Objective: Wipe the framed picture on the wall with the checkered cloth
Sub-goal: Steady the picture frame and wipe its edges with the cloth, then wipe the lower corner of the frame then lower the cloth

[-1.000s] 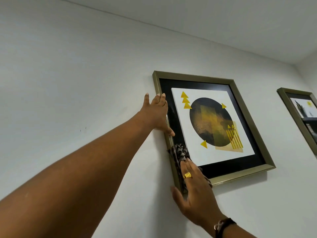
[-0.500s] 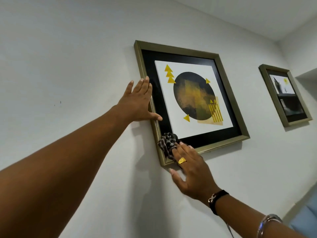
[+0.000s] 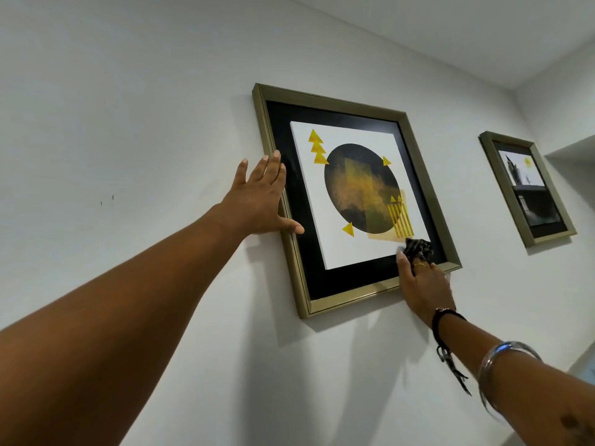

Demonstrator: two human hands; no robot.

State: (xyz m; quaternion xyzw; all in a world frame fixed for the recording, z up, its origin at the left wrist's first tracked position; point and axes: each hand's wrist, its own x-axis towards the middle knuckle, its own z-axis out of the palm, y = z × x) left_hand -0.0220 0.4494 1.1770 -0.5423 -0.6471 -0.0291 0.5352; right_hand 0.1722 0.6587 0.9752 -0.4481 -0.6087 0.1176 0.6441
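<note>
A gold-framed picture [image 3: 325, 101] hangs on the white wall; it has a black mat and a dark circle with yellow triangles. My left hand [image 3: 260, 201] lies flat and spread on the frame's left edge, thumb on the black mat. My right hand [image 3: 421, 284] presses a bunched dark checkered cloth [image 3: 418, 247] against the glass at the picture's lower right corner. Most of the cloth is hidden under my fingers.
A second, smaller gold-framed picture [image 3: 528, 188] hangs further right on the same wall. A recess in the wall [image 3: 576, 149] opens at the far right. The ceiling [image 3: 483, 33] meets the wall above.
My right hand has slid the cloth along the bottom of the picture from the lower left corner to the lower right corner. My left hand stays on the frame's left edge.
</note>
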